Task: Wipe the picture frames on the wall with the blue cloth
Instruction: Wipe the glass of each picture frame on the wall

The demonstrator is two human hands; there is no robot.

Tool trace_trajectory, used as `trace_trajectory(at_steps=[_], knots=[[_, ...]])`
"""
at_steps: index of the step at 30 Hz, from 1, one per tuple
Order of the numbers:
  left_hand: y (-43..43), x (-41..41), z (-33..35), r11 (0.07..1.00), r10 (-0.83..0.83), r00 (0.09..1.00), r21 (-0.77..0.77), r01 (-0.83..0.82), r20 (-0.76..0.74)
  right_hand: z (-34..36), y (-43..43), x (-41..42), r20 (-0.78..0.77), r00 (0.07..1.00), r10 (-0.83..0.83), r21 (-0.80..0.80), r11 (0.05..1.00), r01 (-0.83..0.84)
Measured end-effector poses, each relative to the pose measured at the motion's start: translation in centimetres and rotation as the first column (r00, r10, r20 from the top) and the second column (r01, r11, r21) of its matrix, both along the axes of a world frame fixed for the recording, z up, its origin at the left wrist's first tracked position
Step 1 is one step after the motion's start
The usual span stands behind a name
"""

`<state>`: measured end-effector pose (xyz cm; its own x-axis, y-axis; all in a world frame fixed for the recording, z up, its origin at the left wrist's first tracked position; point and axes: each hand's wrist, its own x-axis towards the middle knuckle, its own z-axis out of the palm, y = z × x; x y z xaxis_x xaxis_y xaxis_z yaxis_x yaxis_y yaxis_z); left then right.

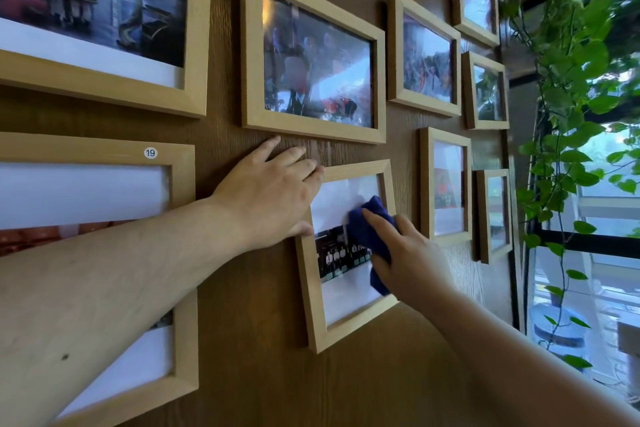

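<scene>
**Head view: cloth working the glass of a small lower frame**

Head camera is looking along a wood-panelled wall (263, 340) crowded with light wooden picture frames. The person is wiping the small frame (313, 291) hanging low in the middle of the group. The right hand (405, 253) is pressing the blue cloth (369, 224) against the glass, fingers curled over the bunched fabric and gripping it — the cloth is sitting over the right-hand half of the pane, partly covering the photograph inside. The left hand (273, 194) is lying open and flat, holding nothing, its fingers spread on the wall just above the frame's top left corner and its thumb touching the frame's left edge, apparently steadying it.

By the look of it, the step in hand is the glass of this one frame. The next move is calling for sweeps across the left half of the pane and then along the wooden border, with light pressure so the frame is not knocked askew on its hanging. Whether the neighbouring frames — the larger frame (313, 128) directly above among them — are already wiped cannot be told.

Readable writing is scarce: a round white sticker (150, 153) on the top rail of the left frame (183, 170) is showing the number 19. The photographs are too blurred for any text.
</scene>
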<state>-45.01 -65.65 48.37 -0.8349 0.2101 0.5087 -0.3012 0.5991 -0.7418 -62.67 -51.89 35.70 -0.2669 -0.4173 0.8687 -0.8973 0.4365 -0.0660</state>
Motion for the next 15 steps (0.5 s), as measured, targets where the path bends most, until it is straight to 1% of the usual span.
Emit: trace_trajectory(at_steps=[2,4,6,8,11,15], knots=[[0.0,0.0,0.0,1.000,-0.001,1.000,-0.003,0.001,-0.001,-0.4,-0.3,1.1,-0.048,0.995,0.083,0.062,0.995,-0.080],[0.1,0.0,0.0,1.000,-0.003,1.000,-0.005,0.003,-0.002,-0.8,-0.3,2.0,-0.131,0.982,0.136,0.155,0.981,-0.116],[0.1,0.1,0.0,1.000,-0.005,1.000,-0.007,0.005,-0.004,-0.9,-0.2,2.2,-0.202,0.971,0.130,0.221,0.972,-0.084],[0.1,0.1,0.0,1.000,-0.007,1.000,-0.009,0.007,-0.002,-0.8,0.0,1.9,-0.232,0.968,0.100,0.217,0.975,-0.049],[0.1,0.1,0.1,1.000,-0.010,1.000,-0.010,0.010,-0.002,-0.7,0.7,0.6,-0.202,0.978,0.048,0.158,0.987,-0.016],[0.1,0.1,0.0,1.000,0.000,1.000,-0.010,0.000,0.002,-0.9,1.4,-0.8,-0.060,0.996,-0.070,0.055,0.996,0.073]])
